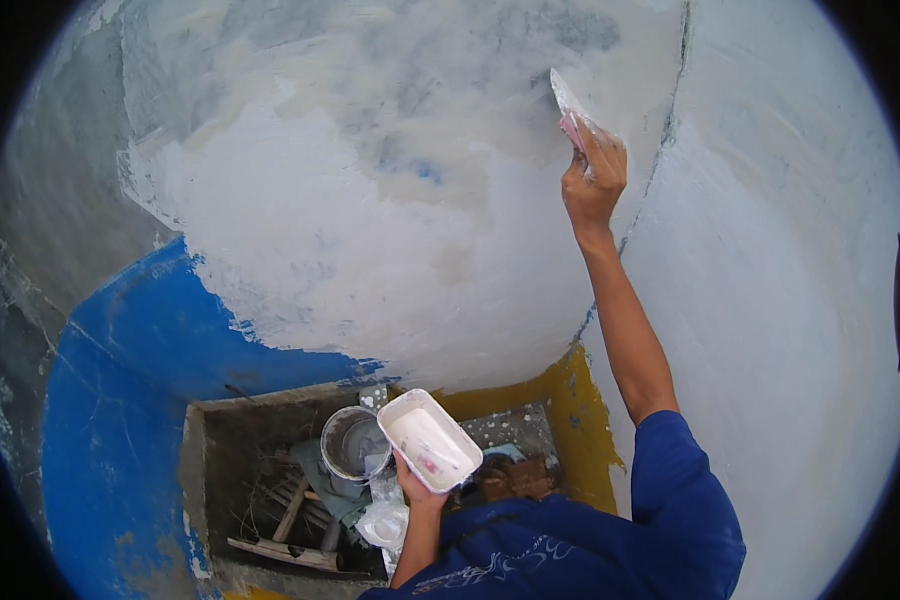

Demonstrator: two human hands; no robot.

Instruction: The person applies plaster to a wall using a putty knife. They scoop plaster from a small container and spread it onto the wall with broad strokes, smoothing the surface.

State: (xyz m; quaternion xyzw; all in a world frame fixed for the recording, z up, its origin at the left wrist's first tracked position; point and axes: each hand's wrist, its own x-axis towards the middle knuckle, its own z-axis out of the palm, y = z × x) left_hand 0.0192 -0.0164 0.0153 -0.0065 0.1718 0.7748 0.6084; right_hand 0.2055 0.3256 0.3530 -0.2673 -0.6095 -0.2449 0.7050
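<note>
Scraper (567,95) juts up and slightly left from the right hand (594,180), its handle squeezed between thumb and fingers, blade before the pale wall (390,250); whether they touch, I cannot tell. Lower down, the left hand (421,491) grips the near left edge of a white tub (452,424), which holds pale paste, beside a round bucket (331,455).
</note>
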